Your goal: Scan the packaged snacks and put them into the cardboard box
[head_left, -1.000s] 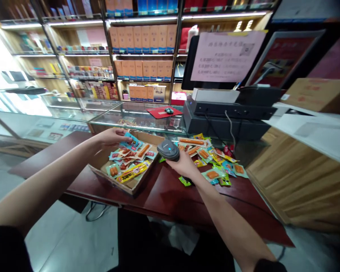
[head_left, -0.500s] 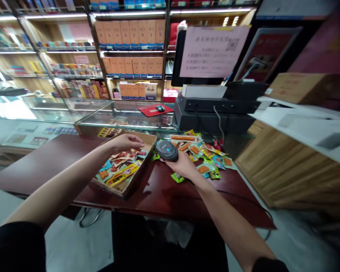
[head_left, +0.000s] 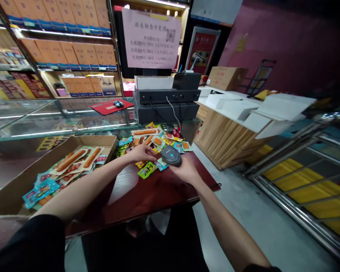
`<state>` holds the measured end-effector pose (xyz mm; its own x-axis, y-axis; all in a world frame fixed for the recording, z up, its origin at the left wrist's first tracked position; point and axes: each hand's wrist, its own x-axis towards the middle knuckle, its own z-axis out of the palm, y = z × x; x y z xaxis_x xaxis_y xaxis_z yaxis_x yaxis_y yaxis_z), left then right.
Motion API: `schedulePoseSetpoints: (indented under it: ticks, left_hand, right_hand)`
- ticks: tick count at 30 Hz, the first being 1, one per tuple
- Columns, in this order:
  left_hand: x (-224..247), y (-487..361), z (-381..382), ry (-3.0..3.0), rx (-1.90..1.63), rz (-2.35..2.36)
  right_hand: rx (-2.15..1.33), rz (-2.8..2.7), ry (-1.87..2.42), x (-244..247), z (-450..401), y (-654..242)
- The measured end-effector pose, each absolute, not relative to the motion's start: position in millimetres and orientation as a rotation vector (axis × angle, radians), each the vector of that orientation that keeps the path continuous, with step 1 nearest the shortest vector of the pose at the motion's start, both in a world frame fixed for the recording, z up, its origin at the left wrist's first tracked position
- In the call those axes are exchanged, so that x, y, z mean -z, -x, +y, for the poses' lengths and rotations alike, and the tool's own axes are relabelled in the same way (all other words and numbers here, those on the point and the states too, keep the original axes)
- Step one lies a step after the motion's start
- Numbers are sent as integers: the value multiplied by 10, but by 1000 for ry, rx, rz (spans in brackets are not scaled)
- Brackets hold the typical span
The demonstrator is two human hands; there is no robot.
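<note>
In my right hand [head_left: 185, 170] is a dark barcode scanner [head_left: 170, 155] with a small blue light on its head, held over the right part of the snack pile. My left hand [head_left: 143, 153] is at the front of that pile, its fingers slightly bent and apart, with no packet visible in them. The pile [head_left: 157, 141] mixes sausage packs with small yellow, green and blue packets. A green packet [head_left: 147, 170] lies just below my left hand. Beside my left forearm stands a cardboard box [head_left: 14, 177] containing wrapped sausages [head_left: 73, 160] and blue packets [head_left: 41, 192].
A glass counter [head_left: 73, 126] runs behind the dark red table [head_left: 136, 192]. On it are a red mouse pad [head_left: 106, 107] and a black cash drawer [head_left: 167, 112]. A wood-fronted counter [head_left: 218, 132] and metal railing [head_left: 294, 189] stand to the right.
My view has turned right. My left hand has gone from above the cardboard box to the snack pile. The scanner stays in my right hand, now over the pile's right part.
</note>
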<state>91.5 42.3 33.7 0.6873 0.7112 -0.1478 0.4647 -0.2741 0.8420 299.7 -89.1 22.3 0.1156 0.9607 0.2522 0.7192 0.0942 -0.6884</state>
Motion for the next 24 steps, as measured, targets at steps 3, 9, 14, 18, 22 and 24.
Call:
schedulePoseSetpoints:
  ticks: [3,9,14,18,22,24]
  left_hand:
    - [-202,-918,455,-2093,-364,967]
    - [-154,-862,457,-2382,-60,766]
    - [-158,-868,358,-2689,68,684]
    - [-189,-831,344,-2581,92,783]
    - [-238,-698,452,-2185,52,956]
    - [-276,-640,503,-1948,-82,980]
  right_hand:
    - [-425,-1644,1702,-173,-923,-2989]
    - [-416,-1665,1701,-181,-901,-2915]
    - [-452,-1654,1699,-187,-886,-2848]
    - [-461,-1643,1698,-192,-903,-2803]
    - [-475,-1639,1705,-194,-933,-2782]
    - [-482,-1655,1693,-193,-945,-2773]
